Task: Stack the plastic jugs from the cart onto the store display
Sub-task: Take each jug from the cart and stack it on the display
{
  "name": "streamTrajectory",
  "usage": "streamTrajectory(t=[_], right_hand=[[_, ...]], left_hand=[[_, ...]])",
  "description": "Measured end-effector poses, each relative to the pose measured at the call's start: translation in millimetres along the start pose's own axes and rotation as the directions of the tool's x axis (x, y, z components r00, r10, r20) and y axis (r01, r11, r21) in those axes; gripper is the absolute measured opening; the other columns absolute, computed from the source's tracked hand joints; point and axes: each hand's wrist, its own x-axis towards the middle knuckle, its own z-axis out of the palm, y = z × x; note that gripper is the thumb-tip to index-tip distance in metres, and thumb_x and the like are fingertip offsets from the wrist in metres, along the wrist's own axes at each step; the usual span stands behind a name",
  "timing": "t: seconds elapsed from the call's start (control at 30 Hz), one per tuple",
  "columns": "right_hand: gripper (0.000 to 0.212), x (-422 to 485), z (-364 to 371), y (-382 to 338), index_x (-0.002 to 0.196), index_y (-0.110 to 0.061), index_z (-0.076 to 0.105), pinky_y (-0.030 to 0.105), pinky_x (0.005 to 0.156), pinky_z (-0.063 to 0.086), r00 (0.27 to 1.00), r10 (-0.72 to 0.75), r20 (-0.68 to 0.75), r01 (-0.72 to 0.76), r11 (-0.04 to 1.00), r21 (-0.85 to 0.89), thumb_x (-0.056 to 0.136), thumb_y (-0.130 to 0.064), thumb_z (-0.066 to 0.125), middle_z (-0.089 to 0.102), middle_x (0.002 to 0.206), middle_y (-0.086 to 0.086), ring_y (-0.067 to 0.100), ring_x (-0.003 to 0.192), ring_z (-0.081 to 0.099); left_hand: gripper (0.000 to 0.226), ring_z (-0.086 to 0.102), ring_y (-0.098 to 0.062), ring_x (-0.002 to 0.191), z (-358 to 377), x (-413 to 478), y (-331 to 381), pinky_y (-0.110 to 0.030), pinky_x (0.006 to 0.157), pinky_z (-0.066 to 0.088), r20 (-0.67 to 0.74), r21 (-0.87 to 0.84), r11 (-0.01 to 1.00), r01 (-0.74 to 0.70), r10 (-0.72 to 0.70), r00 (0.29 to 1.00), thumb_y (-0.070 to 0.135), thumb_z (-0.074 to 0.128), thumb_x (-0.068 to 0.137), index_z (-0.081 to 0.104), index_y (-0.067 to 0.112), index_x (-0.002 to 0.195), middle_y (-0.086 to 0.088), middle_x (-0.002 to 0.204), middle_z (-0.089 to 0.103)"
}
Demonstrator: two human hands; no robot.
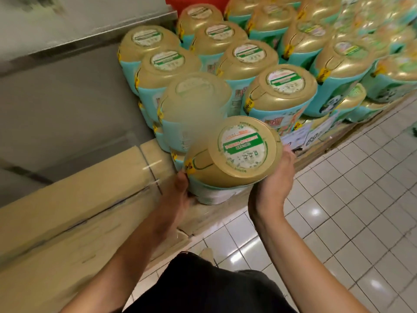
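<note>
I hold one plastic jug (pixel 234 154) with a gold top, a round green-and-white label and a teal wrap, just in front of the store display (pixel 228 64). My left hand (pixel 180 195) grips its left side low down. On its right side my right hand (pixel 273 181) cups it, fingers wrapped up around the edge. The jug tilts slightly toward me at the display's near corner. Behind it the display holds several matching jugs in stacked rows. The cart is not in view.
A long tan cardboard box (pixel 74 213) lies along the left, against a grey cabinet wall (pixel 67 105). Price cards (pixel 313 136) hang on the display's front edge. White floor tiles (pixel 349 211) spread to the right. My dark shorts (pixel 207 288) show at the bottom.
</note>
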Motion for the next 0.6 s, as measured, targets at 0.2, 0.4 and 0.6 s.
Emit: streamTrajectory(t=[0.2, 0.4, 0.6], right_hand=[[0.029, 8, -3, 17, 0.114, -0.024, 0.066, 0.025, 0.094, 0.052, 0.979, -0.089, 0.183, 0.074, 0.993, 0.092, 0.107, -0.034, 0.039, 0.068, 0.109, -0.017, 0.002, 0.106, 0.064], [0.036, 31, -19, 23, 0.140, -0.019, 0.052, 0.032, 0.105, 0.049, 0.863, -0.110, 0.493, 0.089, 0.994, 0.066, 0.107, -0.034, 0.046, 0.061, 0.139, -0.004, 0.014, 0.133, 0.056], [0.056, 50, -39, 33, 0.151, -0.002, 0.036, 0.036, 0.122, 0.038, 0.702, -0.144, 0.698, 0.156, 0.987, 0.047, 0.103, -0.023, 0.056, 0.044, 0.154, 0.014, 0.027, 0.148, 0.043]], left_hand=[[0.057, 0.064, 0.015, 0.108, 19, 19, -15, -0.004, 0.082, 0.049, -0.185, 0.125, 0.992, 0.019, 0.004, 0.983, 0.102, 0.049, 0.064, 0.067, 0.070, 0.108, 0.036, 0.116, 0.069], [0.051, 0.068, 0.015, 0.092, 55, 21, -8, -0.018, 0.079, 0.052, -0.390, -0.020, 1.000, 0.004, -0.011, 0.921, 0.071, 0.027, 0.083, 0.056, 0.047, 0.117, 0.035, 0.099, 0.073], [0.057, 0.069, 0.000, 0.109, 81, 19, 0, -0.023, 0.084, 0.056, -0.522, -0.124, 0.987, -0.102, 0.023, 0.853, 0.064, 0.033, 0.086, 0.060, 0.033, 0.126, 0.018, 0.114, 0.076]])
